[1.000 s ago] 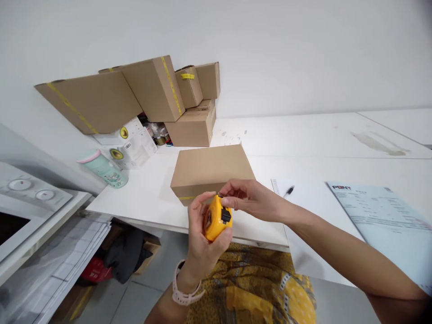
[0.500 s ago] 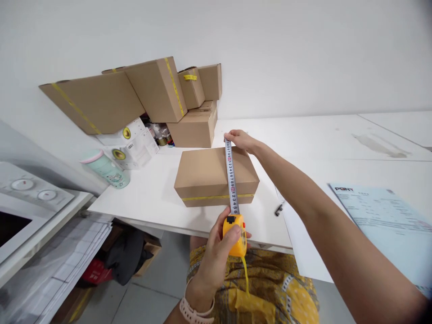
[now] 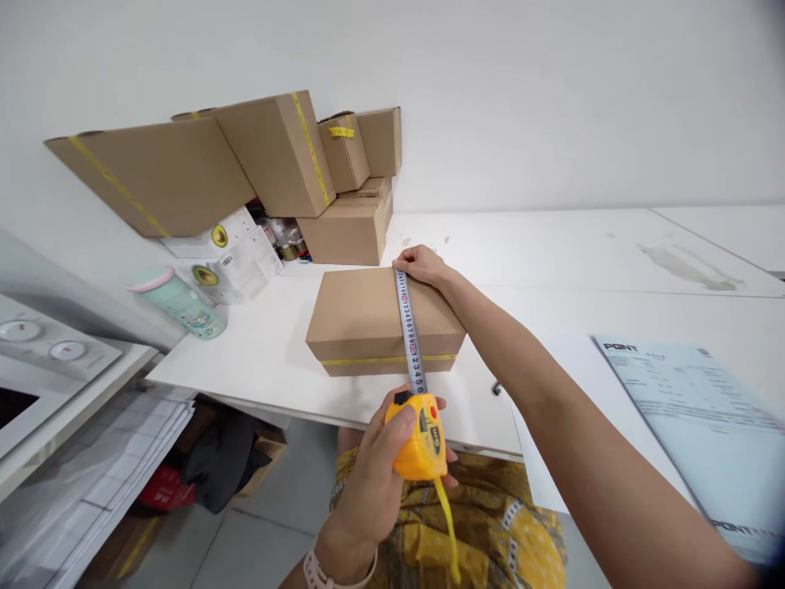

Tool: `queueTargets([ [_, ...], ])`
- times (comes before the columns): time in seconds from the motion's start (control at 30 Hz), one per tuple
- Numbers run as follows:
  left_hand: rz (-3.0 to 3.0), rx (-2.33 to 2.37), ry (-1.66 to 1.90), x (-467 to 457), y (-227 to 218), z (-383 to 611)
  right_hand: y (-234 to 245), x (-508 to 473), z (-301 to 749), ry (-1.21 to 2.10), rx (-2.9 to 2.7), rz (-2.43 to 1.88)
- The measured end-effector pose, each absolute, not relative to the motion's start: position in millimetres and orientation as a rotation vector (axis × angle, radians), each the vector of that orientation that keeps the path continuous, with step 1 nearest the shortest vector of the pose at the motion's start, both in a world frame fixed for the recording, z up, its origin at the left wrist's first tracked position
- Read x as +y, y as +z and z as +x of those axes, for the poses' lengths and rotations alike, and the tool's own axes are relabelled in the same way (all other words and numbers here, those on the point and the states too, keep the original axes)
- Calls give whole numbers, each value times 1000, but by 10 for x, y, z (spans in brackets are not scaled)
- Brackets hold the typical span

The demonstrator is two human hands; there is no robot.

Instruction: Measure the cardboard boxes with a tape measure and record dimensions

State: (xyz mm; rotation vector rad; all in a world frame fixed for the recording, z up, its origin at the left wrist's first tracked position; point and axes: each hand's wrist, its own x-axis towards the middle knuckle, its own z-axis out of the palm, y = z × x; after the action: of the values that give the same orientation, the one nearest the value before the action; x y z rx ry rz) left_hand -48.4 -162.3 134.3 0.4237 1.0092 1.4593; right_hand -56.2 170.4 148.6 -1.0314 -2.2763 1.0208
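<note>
A closed cardboard box point(image 3: 361, 315) with a yellow tape band lies on the white table point(image 3: 540, 254). My left hand point(image 3: 383, 474) grips a yellow tape measure case point(image 3: 420, 438) just off the table's near edge. Its white blade point(image 3: 408, 331) runs across the box top from front to back. My right hand point(image 3: 420, 266) pinches the blade's end and presses it on the box's far top edge.
Several cardboard boxes point(image 3: 275, 159) are stacked against the wall at the back left, with white cartons point(image 3: 230, 258) and a mint green bottle point(image 3: 177, 298) in front. Printed sheets point(image 3: 687, 401) lie at the right. A white appliance point(image 3: 42, 360) stands at the left.
The blade was pulled out of the case and laid over the box. My right hand went to the box's far edge, then shifted slightly left; my left hand dropped with the case below the table edge.
</note>
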Motion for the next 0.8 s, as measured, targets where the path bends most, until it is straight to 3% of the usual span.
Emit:
queueTargets([
  [0.33,409,1036,1499,-1659,1365,-513,1512,1650,-562,1004,-2272,-1066],
  [0.5,434,1007,1528,-1718,1387,-547,1437,1731,-561,1033,-2037,-865],
  [0.63,590,1148,1822,-1903,1287,-835,1430,1665,-198,1067,-1692,-804],
  [0.8,623,1492,2090,-1941,926,-1548,1283,1314,524,1305,-1868,-766],
])
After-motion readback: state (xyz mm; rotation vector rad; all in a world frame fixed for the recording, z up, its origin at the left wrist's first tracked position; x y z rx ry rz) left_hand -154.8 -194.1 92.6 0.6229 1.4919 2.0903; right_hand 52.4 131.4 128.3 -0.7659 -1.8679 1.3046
